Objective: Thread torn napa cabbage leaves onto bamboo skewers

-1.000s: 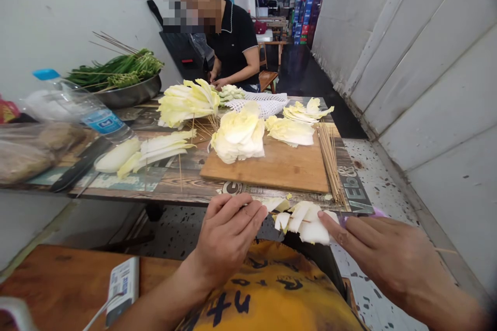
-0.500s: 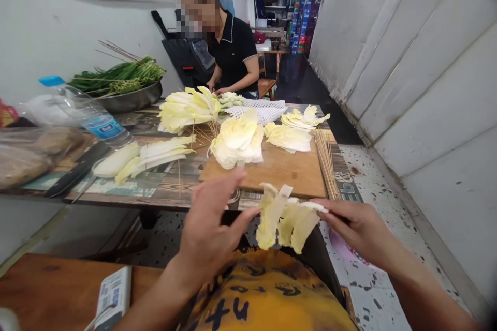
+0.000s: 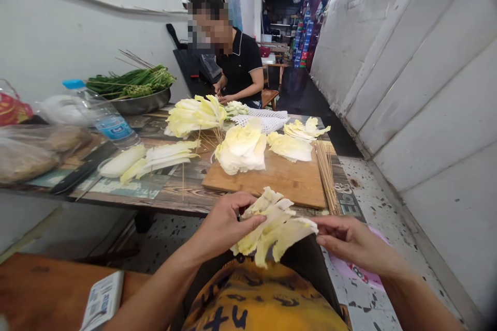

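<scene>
A fan of pale yellow napa cabbage leaves [image 3: 274, 230] hangs over my lap. My left hand [image 3: 229, 222] grips its near side, with the fingers curled over the leaves. My right hand [image 3: 347, 240] pinches the leaf tips at the other end. Any skewer inside the bundle is hidden. Beyond my hands, a wooden cutting board [image 3: 287, 186] holds two mounds of cut cabbage [image 3: 240, 150], and a loose bunch of bamboo skewers [image 3: 326, 178] lies along its right edge. A larger cabbage pile [image 3: 194, 116] sits on the patterned table [image 3: 174, 189] behind the board.
A seated co-worker [image 3: 240, 64] works at the far end of the table. A steel bowl [image 3: 142, 105] of green stalks, a water bottle [image 3: 108, 124], a kitchen knife [image 3: 85, 168] and plastic bags stand at left. A white wall [image 3: 407, 88] runs along the right.
The leaf bundle has dropped lower and turned flatter, and now lies closer to my body. My left hand has closed over it, and my right hand has moved slightly down.
</scene>
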Motion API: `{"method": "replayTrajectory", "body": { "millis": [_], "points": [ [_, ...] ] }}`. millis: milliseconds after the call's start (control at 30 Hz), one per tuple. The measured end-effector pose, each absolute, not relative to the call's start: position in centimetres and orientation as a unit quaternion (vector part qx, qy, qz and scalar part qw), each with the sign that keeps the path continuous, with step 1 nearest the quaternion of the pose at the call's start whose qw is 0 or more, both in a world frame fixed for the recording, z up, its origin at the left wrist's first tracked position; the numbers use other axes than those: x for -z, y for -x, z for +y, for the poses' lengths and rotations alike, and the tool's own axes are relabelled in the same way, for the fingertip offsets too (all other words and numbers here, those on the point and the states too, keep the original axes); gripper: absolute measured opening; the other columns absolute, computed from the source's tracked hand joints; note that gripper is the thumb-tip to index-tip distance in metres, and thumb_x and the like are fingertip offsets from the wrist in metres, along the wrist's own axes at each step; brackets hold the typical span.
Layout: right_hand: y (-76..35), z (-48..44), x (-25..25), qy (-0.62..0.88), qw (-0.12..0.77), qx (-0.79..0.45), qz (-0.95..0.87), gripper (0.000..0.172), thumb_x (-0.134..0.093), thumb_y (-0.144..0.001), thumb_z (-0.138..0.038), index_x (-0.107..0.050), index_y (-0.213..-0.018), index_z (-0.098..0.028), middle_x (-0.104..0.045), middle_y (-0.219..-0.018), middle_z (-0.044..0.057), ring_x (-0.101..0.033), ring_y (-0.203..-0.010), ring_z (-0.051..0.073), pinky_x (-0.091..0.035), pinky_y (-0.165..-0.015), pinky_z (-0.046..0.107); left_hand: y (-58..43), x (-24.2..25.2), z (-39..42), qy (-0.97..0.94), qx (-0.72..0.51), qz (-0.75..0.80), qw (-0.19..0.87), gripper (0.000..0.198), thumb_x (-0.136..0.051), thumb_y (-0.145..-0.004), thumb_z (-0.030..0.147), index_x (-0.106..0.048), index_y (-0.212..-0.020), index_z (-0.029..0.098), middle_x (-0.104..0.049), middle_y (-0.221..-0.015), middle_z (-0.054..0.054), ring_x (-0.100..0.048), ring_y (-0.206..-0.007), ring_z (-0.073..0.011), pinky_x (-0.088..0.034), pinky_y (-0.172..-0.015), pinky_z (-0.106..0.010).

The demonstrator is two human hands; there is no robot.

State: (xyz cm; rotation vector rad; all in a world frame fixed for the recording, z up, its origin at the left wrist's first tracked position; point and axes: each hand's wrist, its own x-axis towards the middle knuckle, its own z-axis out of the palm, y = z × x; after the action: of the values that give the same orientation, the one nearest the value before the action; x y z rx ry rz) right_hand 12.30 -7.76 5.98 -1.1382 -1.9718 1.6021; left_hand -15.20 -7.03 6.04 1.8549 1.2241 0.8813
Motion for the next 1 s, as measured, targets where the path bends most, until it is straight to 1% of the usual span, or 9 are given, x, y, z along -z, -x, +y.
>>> {"method": "replayTrajectory", "body": {
  "millis": [67, 233, 333, 500, 700, 767, 867, 933, 1000],
  "points": [
    [-12.7, -7.8, -5.4, 0.4, 0.139, -0.58, -0.696, 0.036, -0.048, -0.089, -0.045, -0.066, -0.099, -0.016, -0.049, -0.061, -0.003, -0.038, -0.048, 0.007, -0.028, -0.044, 0.019, 15.5, -6.1, -7.4, -0.71, -0.359, 0.46, 0.394, 0.016, -0.06, -0.079, 0.029, -0.066, -0.084, 0.015, -0.066, -0.083, -0.004, -0.06, -0.076, -0.0169, -0.048, -0.069, -0.027],
    [-13.1, -7.5, -4.1, 0.413, 0.147, -0.614, -0.657, 0.04, -0.046, -0.09, -0.048, -0.066, -0.094, -0.014, -0.024, -0.054, -0.007, -0.021, -0.049, 0.006, -0.013, -0.046, 0.022, 16.7, -5.7, -8.1, -0.582, -0.358, 0.407, 0.606, 0.037, -0.065, -0.075, 0.04, -0.061, -0.105, 0.018, -0.067, -0.1, -0.007, -0.062, -0.091, -0.0218, -0.051, -0.075, -0.032],
    [-12.7, -7.3, -3.9, 0.42, 0.146, -0.644, -0.622, 0.044, -0.049, -0.087, -0.053, -0.066, -0.095, -0.013, -0.023, -0.053, -0.008, -0.02, -0.049, 0.007, -0.012, -0.046, 0.023, 17.5, -6.0, -8.2, -0.527, -0.338, 0.404, 0.667, 0.043, -0.069, -0.07, 0.047, -0.065, -0.099, 0.016, -0.069, -0.091, -0.006, -0.064, -0.079, -0.0204, -0.051, -0.067, -0.03],
    [-12.1, -7.4, -3.8, 0.422, 0.166, -0.687, -0.568, 0.044, -0.054, -0.083, -0.054, -0.065, -0.095, -0.013, -0.026, -0.051, -0.008, -0.02, -0.046, 0.005, -0.012, -0.043, 0.021, 17.9, -6.1, -8.3, -0.53, -0.334, 0.37, 0.686, 0.036, -0.064, -0.076, 0.046, -0.068, -0.099, 0.019, -0.07, -0.094, -0.007, -0.065, -0.079, -0.0204, -0.052, -0.07, -0.031],
    [-9.2, -8.0, -4.9, 0.331, 0.149, -0.798, -0.482, 0.035, -0.056, -0.085, -0.047, -0.061, -0.091, -0.013, -0.03, -0.045, -0.01, -0.019, -0.036, 0.002, -0.012, -0.035, 0.016, 18.9, -6.0, -6.6, -0.603, -0.43, 0.41, 0.531, 0.026, -0.062, -0.078, 0.041, -0.07, -0.084, 0.018, -0.07, -0.088, -0.005, -0.065, -0.083, -0.0201, -0.053, -0.073, -0.032],
    [-6.8, -7.7, -5.7, 0.301, 0.156, -0.824, -0.454, 0.03, -0.059, -0.084, -0.044, -0.06, -0.09, -0.014, -0.032, -0.044, -0.011, -0.015, -0.033, 0.0, -0.012, -0.031, 0.014, 20.2, -6.3, -6.1, -0.626, -0.447, 0.435, 0.468, 0.028, -0.059, -0.081, 0.039, -0.068, -0.097, 0.018, -0.068, -0.101, -0.004, -0.064, -0.093, -0.0215, -0.052, -0.079, -0.033],
    [-2.2, -6.5, -6.9, 0.289, 0.224, -0.814, -0.452, 0.025, -0.061, -0.084, -0.04, -0.061, -0.09, -0.016, -0.033, -0.046, -0.011, -0.015, -0.033, 0.0, -0.015, -0.03, 0.013, 22.7, -6.7, -6.0, -0.6, -0.522, 0.521, 0.308, 0.049, -0.062, -0.079, 0.038, -0.054, -0.125, 0.02, -0.056, -0.127, -0.007, -0.056, -0.112, -0.0247, -0.049, -0.09, -0.036],
    [1.0, -5.3, -7.4, 0.28, 0.267, -0.797, -0.464, 0.024, -0.061, -0.084, -0.037, -0.062, -0.092, -0.016, -0.034, -0.046, -0.011, -0.017, -0.033, 0.001, -0.016, -0.03, 0.012, 24.3, -7.0, -6.3, -0.539, -0.589, 0.571, 0.192, 0.058, -0.063, -0.078, 0.041, -0.049, -0.129, 0.018, -0.054, -0.13, -0.012, -0.054, -0.115, -0.0254, -0.047, -0.093, -0.038],
    [4.2, -4.2, -7.6, 0.27, 0.301, -0.779, -0.479, 0.026, -0.061, -0.083, -0.038, -0.064, -0.095, -0.015, -0.037, -0.047, -0.011, -0.018, -0.032, 0.0, -0.015, -0.029, 0.013, 25.7, -7.5, -6.7, -0.495, -0.618, 0.586, 0.173, 0.058, -0.057, -0.082, 0.045, -0.048, -0.13, 0.015, -0.058, -0.124, -0.015, -0.056, -0.113, -0.0253, -0.047, -0.093, -0.041]
  ]
}}
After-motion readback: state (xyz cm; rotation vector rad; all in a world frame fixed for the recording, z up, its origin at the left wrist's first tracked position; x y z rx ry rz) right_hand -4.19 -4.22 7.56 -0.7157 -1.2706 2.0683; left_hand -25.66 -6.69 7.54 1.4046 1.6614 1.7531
